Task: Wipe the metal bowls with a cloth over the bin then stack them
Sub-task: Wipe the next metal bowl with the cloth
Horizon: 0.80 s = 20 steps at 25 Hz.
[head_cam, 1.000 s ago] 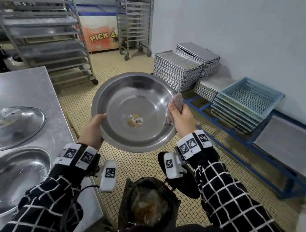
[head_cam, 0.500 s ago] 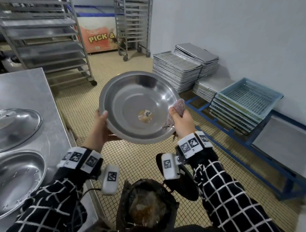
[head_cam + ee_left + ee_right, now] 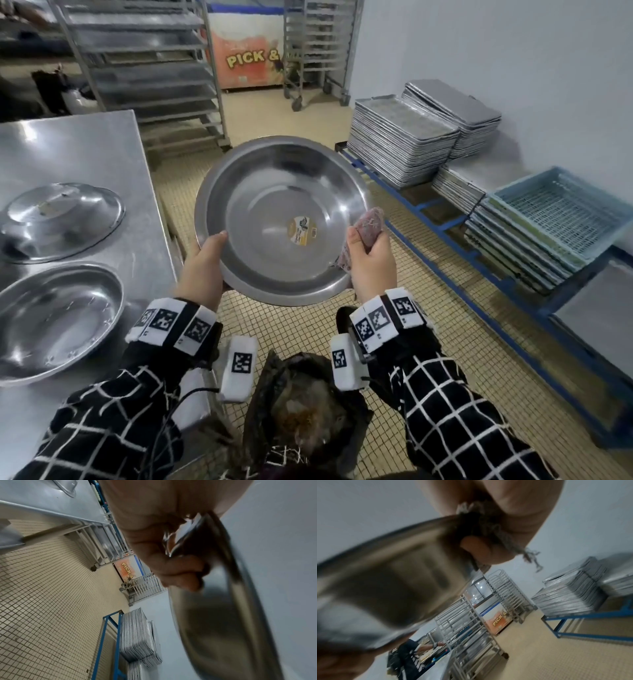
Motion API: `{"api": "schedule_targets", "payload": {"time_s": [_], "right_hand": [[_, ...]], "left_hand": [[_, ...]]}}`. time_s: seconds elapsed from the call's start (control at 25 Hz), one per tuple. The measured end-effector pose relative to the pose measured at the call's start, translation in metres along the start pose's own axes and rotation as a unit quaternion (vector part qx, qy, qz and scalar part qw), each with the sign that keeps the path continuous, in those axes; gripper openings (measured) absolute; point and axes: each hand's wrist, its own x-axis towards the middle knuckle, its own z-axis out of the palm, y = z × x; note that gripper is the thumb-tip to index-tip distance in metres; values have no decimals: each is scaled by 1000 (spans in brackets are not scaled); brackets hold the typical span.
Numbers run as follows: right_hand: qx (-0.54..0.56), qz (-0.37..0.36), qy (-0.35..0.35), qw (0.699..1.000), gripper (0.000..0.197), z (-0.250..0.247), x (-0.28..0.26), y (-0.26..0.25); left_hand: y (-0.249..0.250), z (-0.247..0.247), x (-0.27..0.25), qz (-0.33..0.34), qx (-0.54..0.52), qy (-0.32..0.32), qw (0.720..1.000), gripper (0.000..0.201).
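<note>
Steel bowl (image 3: 281, 219), sticker unreadable, gripped by left hand (image 3: 202, 263); right hand (image 3: 371, 263) pinches cloth (image 3: 366, 224) on rim; two table bowls (image 3: 58, 318); "PICK &" freezer (image 3: 246, 58)

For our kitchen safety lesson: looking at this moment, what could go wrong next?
1. The bowl is gripped only at its rim by the left hand and, through the cloth, the right hand; it might slip.
2. It is tilted beyond the bin, so wiped bits may fall on the floor.
</note>
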Motion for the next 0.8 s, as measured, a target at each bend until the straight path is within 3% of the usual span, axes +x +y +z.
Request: {"api": "schedule_targets", "payload": {"time_s": [0.16,0.36,0.52,0.64,0.8], "right_hand": [[14,20,-59,998,31,44,-26,5],[-13,45,-161,986,26,95,-54,-4],[-33,36,-249,967,16,144,-86,-26],[-43,17,-294,955,21,194,-120,-46],[-52,-8,-280,959,33,270,-173,-66]], "left_hand": [[-1,-25,-29,68,-20,94,993,18],[8,-90,-57,115,48,184,975,23],[23,-163,-69,175,166,278,930,24],[35,-233,-82,158,179,287,928,38],[57,-324,-96,155,206,286,923,42]]}}
